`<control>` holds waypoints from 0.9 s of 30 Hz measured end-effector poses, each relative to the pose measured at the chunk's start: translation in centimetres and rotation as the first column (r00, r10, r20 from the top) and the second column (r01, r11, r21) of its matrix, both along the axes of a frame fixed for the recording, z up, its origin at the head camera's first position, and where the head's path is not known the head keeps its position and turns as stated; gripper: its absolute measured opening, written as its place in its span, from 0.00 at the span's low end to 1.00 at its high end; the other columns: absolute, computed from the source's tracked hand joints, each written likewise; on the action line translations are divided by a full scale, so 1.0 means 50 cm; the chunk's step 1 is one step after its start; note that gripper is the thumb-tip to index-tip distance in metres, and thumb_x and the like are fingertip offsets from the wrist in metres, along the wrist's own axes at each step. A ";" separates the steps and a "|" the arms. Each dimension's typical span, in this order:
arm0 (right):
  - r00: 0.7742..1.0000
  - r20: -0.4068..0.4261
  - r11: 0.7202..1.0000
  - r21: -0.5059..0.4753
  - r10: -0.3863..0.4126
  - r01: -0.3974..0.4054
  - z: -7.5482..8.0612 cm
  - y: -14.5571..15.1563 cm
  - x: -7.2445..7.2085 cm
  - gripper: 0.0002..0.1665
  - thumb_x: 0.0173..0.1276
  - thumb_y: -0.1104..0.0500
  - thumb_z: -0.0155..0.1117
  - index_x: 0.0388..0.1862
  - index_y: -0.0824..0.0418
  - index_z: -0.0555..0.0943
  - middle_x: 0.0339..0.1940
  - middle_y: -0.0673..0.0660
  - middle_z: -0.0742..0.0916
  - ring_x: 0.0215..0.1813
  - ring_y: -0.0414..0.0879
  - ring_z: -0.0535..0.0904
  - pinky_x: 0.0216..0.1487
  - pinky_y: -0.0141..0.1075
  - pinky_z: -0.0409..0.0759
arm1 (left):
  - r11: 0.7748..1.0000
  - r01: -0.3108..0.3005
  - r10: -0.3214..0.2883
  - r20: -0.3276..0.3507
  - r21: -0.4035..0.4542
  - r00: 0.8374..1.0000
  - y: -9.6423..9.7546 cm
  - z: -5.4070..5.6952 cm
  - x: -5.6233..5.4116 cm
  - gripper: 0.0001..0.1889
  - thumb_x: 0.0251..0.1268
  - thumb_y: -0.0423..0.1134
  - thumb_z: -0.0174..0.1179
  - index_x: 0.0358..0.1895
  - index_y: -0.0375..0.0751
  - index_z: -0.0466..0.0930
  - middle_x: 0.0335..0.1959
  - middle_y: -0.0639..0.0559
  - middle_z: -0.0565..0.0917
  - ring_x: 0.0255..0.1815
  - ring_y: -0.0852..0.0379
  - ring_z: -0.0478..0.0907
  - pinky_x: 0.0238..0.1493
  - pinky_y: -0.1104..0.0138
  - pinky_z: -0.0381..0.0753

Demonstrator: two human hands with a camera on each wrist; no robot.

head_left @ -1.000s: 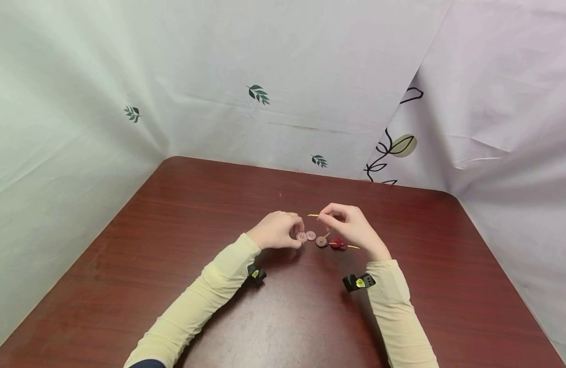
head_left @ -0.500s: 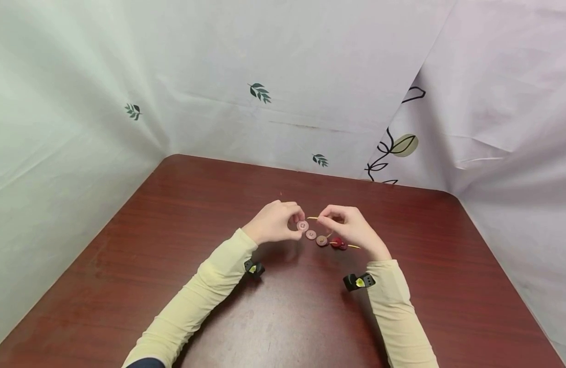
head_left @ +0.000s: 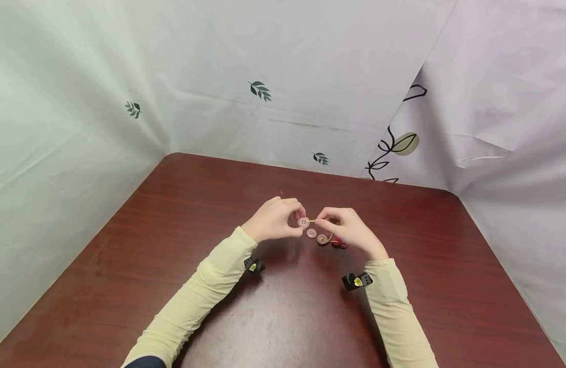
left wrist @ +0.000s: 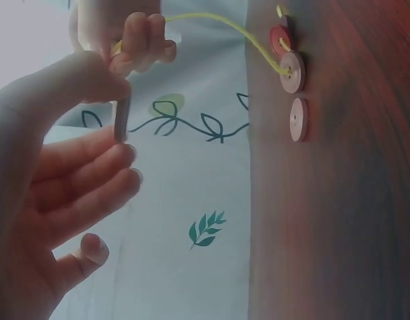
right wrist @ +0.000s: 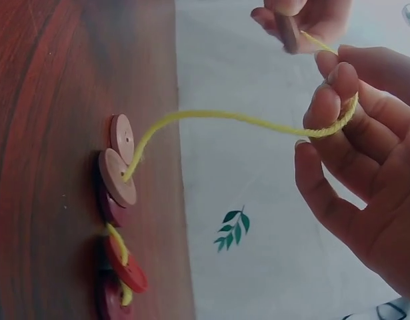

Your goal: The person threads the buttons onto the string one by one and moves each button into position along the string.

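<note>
While the left hand (head_left: 275,221) pinches a pink button (head_left: 303,222) between its thumb and a finger, the right hand (head_left: 349,227) pinches yellow yarn (right wrist: 225,115) close to its end. The left hand's other fingers are spread a little apart. The right hand's fingers are bent, and the yarn runs over some of them.

The pink button is up in the air, in between the two hands, standing on its edge at the left hand's fingertips. The short end of the yarn pokes out of the right hand and reaches the button. I cannot tell if it goes into a hole.

Down below, a loose button (head_left: 312,233) lies flat on the brown surface (head_left: 264,317), between the hands. Just beside it, nearer the right hand, is a threaded button (right wrist: 118,177) with the yarn coming up out of it. Next come a red button (right wrist: 127,265) and dark red ones, with yarn on them, under the right hand.

Both arms have pale yellow sleeves (head_left: 200,286). Behind the surface hangs white cloth (head_left: 209,51) with green leaves (head_left: 261,91) on it.
</note>
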State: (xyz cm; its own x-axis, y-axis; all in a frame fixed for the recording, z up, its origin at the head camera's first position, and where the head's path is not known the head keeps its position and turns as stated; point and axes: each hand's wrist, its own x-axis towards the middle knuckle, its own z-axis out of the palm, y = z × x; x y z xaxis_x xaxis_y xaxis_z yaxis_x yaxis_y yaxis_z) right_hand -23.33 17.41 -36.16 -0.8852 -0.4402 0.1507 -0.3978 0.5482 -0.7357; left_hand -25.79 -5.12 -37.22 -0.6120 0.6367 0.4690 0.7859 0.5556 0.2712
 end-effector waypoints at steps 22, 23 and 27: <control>0.970 0.200 0.932 -0.356 0.142 -0.063 -0.046 0.008 -0.029 0.08 0.71 0.64 0.56 0.45 0.69 0.76 0.19 0.49 0.79 0.22 0.38 0.72 0.21 0.39 0.68 | 0.969 0.065 -0.037 -0.119 0.240 0.992 0.005 0.026 0.013 0.13 0.47 0.42 0.72 0.38 0.48 0.82 0.29 0.58 0.82 0.32 0.65 0.77 0.38 0.68 0.70; 0.969 0.199 0.929 -0.363 0.149 -0.068 -0.047 0.008 -0.029 0.07 0.71 0.66 0.56 0.45 0.68 0.76 0.19 0.50 0.79 0.22 0.39 0.72 0.21 0.39 0.68 | 0.968 0.073 -0.043 -0.127 0.241 0.991 0.006 0.026 0.014 0.13 0.48 0.42 0.72 0.38 0.48 0.82 0.29 0.57 0.83 0.32 0.65 0.77 0.38 0.69 0.70; 0.966 0.206 0.923 -0.378 0.158 -0.070 -0.047 0.004 -0.027 0.05 0.72 0.64 0.56 0.43 0.59 0.79 0.21 0.54 0.81 0.23 0.46 0.75 0.25 0.39 0.73 | 0.965 0.096 -0.060 -0.150 0.245 0.987 0.007 0.027 0.017 0.12 0.49 0.42 0.71 0.38 0.47 0.82 0.29 0.57 0.83 0.32 0.65 0.77 0.37 0.69 0.70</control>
State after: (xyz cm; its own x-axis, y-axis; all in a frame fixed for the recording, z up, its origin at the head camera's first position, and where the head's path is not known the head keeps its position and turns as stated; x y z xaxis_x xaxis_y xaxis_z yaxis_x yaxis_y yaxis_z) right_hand -24.67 17.61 -38.51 -0.8615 -0.4934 0.1201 -0.2391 0.1855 -0.9531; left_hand -24.94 -4.76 -35.87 -0.4821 0.5305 0.6972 0.8641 0.4194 0.2784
